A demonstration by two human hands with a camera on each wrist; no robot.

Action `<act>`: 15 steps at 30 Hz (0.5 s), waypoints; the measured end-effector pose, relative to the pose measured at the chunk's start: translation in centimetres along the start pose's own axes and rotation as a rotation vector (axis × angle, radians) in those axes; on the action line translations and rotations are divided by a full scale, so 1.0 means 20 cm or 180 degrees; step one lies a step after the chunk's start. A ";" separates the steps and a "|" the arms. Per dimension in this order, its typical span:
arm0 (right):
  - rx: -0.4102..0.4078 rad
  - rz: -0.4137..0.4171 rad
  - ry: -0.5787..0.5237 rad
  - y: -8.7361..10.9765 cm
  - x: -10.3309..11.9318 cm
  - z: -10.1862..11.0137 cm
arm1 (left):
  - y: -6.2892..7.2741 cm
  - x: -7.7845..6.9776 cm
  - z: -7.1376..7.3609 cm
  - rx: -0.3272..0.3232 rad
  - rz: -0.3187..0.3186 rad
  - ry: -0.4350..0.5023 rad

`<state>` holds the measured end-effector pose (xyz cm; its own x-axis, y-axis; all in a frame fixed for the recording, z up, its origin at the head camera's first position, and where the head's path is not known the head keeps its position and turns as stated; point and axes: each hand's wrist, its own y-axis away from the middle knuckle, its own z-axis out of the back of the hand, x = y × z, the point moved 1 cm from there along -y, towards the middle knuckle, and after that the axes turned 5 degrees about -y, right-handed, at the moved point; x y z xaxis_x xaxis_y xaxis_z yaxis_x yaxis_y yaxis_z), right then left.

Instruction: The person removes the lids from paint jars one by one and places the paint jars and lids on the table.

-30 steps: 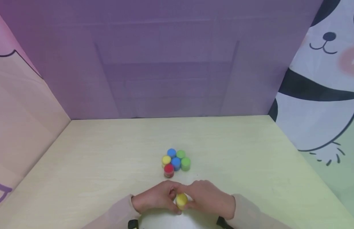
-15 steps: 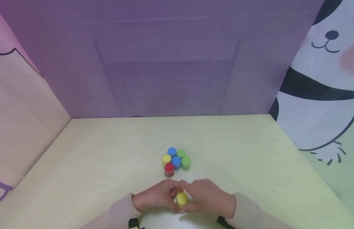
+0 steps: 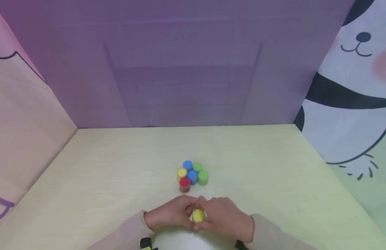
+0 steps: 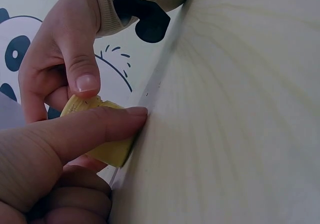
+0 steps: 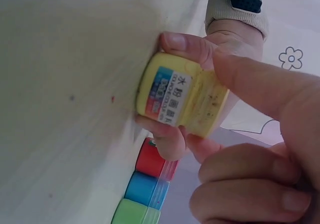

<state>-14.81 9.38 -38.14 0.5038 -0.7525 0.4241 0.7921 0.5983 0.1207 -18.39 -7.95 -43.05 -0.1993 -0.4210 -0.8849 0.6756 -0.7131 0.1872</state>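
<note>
In the head view a small yellow gouache paint jar stands on the table near the front edge, between both hands. Its printed label faces the right wrist camera. My left hand grips the jar's body low down, thumb along one side and a finger on the other. My right hand pinches the stained lid between thumb and index finger, the other fingers curled. The lid sits on the jar. From the left wrist camera, part of the jar is hidden behind the left thumb.
Beyond the hands stands a tight cluster of similar jars: a red jar, a yellow jar, two blue ones and two green ones, including the front green jar. A purple wall rises behind the pale table.
The right hand's thumb and fingers have shifted slightly around the yellow jar's lid, and its wrist has turned a little. The left hand and the jar stay in place.
</note>
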 end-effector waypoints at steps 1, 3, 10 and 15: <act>0.0004 0.0005 0.0012 0.00 0.00 0.00 | 0.00 0.00 0.00 0.0008 -0.0010 0.0013; 0.0016 0.0010 0.0018 0.00 0.00 0.00 | 0.00 0.00 0.00 0.0027 -0.0021 0.0037; 0.0113 0.0087 0.0040 0.00 0.00 0.02 | 0.00 0.00 0.00 0.0031 -0.0035 0.0091; 0.0129 0.0113 0.0194 0.01 0.01 0.04 | 0.00 0.00 0.00 0.0045 0.0064 0.0204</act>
<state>-14.88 9.54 -37.44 0.5523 -0.7453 0.3735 0.7594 0.6346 0.1434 -18.35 -7.96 -43.00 -0.1396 -0.3990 -0.9062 0.6688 -0.7129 0.2109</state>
